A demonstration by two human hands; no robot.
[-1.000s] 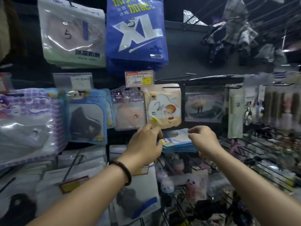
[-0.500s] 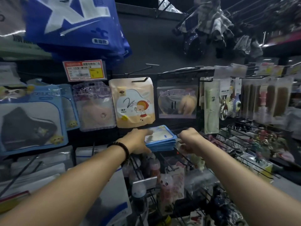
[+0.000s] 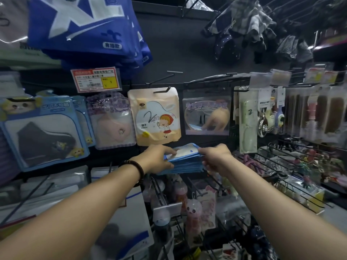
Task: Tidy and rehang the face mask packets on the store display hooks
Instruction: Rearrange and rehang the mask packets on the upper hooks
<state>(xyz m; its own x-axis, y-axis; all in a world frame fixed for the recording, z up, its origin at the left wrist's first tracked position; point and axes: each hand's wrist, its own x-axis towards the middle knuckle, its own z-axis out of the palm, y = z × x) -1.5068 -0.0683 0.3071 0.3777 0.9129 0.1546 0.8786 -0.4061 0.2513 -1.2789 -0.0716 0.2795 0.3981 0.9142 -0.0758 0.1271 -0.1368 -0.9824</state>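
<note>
A stack of blue-edged mask packets point(image 3: 185, 158) lies flat and horizontal below the hanging row, held from both sides. My left hand point(image 3: 156, 159) grips its left end, thumb on top. My right hand point(image 3: 216, 158) grips its right end. Above them hang a cream packet with a cartoon girl point(image 3: 155, 117) on a black hook point(image 3: 162, 90), a pink mask packet point(image 3: 111, 121), and a blue packet with a black mask point(image 3: 44, 133). A bare hook point(image 3: 163, 77) sticks out above the cream packet.
Large blue XL packets point(image 3: 84, 29) hang at top left over a red price tag point(image 3: 95, 79). A clear packet point(image 3: 206, 114), a green comb point(image 3: 247, 121) and brushes point(image 3: 319, 113) hang to the right. Wire racks with small toys point(image 3: 293, 166) stand at lower right.
The view has shifted right and down along the display. Both hands have closed in on the blue packet stack, now gripping it at each end.
</note>
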